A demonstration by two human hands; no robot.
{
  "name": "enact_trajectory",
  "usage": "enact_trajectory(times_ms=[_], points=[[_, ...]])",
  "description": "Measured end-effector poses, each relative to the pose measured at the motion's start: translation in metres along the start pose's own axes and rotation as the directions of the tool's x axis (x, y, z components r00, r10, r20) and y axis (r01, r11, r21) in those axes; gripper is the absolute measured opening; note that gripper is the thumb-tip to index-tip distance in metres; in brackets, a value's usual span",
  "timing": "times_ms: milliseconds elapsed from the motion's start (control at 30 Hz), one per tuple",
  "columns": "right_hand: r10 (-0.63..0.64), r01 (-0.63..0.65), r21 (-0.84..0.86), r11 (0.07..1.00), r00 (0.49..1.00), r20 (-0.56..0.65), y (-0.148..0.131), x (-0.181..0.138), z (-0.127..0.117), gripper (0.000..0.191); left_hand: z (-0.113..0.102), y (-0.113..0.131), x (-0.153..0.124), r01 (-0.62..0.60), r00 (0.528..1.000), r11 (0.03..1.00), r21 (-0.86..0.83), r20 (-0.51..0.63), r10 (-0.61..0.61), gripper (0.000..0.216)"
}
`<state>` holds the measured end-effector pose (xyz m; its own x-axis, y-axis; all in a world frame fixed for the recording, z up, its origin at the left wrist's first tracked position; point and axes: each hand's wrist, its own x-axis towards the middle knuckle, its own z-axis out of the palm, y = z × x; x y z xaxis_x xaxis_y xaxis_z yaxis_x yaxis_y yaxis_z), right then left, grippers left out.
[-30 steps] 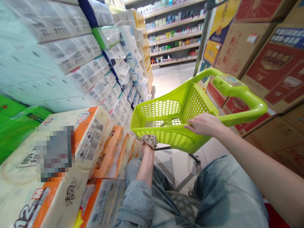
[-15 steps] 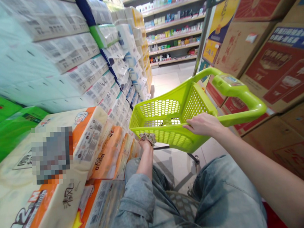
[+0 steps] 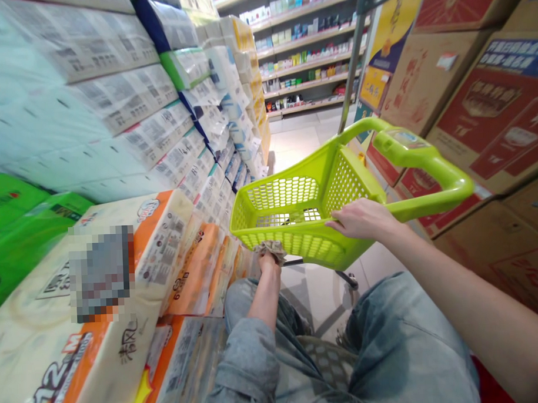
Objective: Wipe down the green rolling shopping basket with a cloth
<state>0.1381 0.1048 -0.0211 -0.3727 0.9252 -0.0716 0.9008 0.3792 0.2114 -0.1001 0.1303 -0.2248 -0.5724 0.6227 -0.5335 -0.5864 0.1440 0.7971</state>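
A lime-green plastic shopping cart (image 3: 292, 229) stands in front of my knees, its perforated basket holding nothing that I can see. My right hand (image 3: 360, 217) is closed over the basket's near rim, below the looped handle. Lower and to the left, my left hand (image 3: 269, 262) grips a crumpled greyish cloth (image 3: 273, 248) against the outside of the basket's near wall. The cloth and the wrist hide most of the left fingers.
Packs of tissue paper (image 3: 165, 258) are piled close on my left, with a pixelated dark object on top. Cardboard cartons (image 3: 478, 118) rise on the right. A metal pole (image 3: 352, 63) stands behind the cart; stocked shelves (image 3: 308, 53) line the back.
My left hand and the cloth have moved slightly right and down along the cart's near wall. My right hand keeps its hold on the rim.
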Motion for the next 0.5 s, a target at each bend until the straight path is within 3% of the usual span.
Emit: enact_trajectory(times_ms=[133, 500], points=[[-0.011, 0.011, -0.004, 1.0, 1.0, -0.024, -0.0004, -0.0012, 0.001, 0.059, 0.0063, -0.003, 0.0024, -0.012, 1.0, 0.999, 0.045, 0.025, 0.011, 0.015], [-0.023, 0.023, -0.018, 1.0, 0.999, -0.028, -0.0017, -0.0022, -0.0008, 0.061, -0.0033, 0.0017, -0.0019, -0.167, 0.983, 0.982, 0.091, 0.09, 0.159, 0.017]])
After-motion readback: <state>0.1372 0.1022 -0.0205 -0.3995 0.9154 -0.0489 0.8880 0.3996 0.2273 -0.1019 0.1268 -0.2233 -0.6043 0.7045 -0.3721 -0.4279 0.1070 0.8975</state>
